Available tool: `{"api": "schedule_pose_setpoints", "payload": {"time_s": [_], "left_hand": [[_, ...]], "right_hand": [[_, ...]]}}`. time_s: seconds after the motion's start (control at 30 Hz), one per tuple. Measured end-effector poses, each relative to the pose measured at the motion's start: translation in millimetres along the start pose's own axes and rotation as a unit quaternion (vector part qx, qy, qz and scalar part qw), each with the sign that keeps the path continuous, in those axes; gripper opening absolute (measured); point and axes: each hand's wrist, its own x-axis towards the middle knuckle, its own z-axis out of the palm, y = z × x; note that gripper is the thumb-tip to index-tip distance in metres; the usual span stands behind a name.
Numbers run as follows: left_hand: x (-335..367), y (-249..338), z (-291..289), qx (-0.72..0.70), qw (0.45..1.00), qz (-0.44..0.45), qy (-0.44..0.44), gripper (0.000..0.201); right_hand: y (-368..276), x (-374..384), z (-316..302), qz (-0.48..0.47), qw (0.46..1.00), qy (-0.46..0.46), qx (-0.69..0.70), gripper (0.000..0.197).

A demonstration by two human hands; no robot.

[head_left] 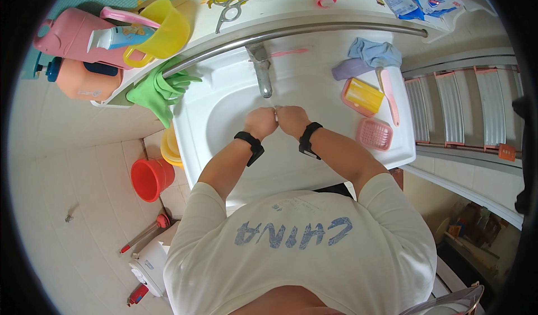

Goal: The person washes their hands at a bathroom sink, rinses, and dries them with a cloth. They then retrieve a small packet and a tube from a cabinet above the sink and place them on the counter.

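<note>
Both my hands meet over the white sink basin (224,122), just on the near side of the metal faucet (261,74). My left hand (261,123) is curled closed, its knuckles against the other hand. My right hand (292,120) is closed in the same way. A small whitish bit shows where the two hands touch, too small to name. No water can be made out coming from the spout. Each wrist wears a black band. On the ledge behind the faucet lies a pink stick-like thing (288,52), perhaps a toothbrush.
On the sink's right ledge are a yellow soap bar (364,95) in a dish, a pink soap dish (374,134), a pink-handled brush (388,96) and a blue cloth (375,52). Green gloves (159,91) hang at the left on a metal rail (297,30). A red bucket (152,179) stands below.
</note>
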Motion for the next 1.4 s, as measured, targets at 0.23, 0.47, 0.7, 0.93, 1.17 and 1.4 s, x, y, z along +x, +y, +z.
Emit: {"api": "schedule_pose_setpoints", "payload": {"time_s": [0.23,0.47,0.7,0.93,1.17,1.4], "left_hand": [[-4.7,2.8,6.3,-0.012,0.998,-0.006,0.063,0.023],[-13.5,19.3,4.3,-0.017,0.999,-0.013,0.034,0.03],[-15.9,46.4,-0.5,0.019,0.996,0.074,0.051,0.017],[-15.0,99.7,-1.0,-0.003,0.97,0.219,0.106,0.026],[-9.0,126.2,-2.2,0.001,0.947,0.304,0.104,0.032],[-18.1,134.4,2.5,-0.163,0.879,0.405,0.19,0.038]], "right_hand": [[1.7,0.2,-0.2,-0.003,1.0,0.004,0.021,0.016],[8.9,-13.2,-4.5,0.005,0.998,0.02,0.062,0.015],[30.1,-49.8,-9.1,-0.019,0.992,0.027,0.125,0.017],[76.2,-131.7,-38.7,0.281,0.773,0.102,0.56,0.026],[99.4,-186.0,-47.1,0.343,0.495,0.285,0.746,0.029],[58.0,-162.6,-55.7,0.282,0.527,0.221,0.771,0.038]]}}
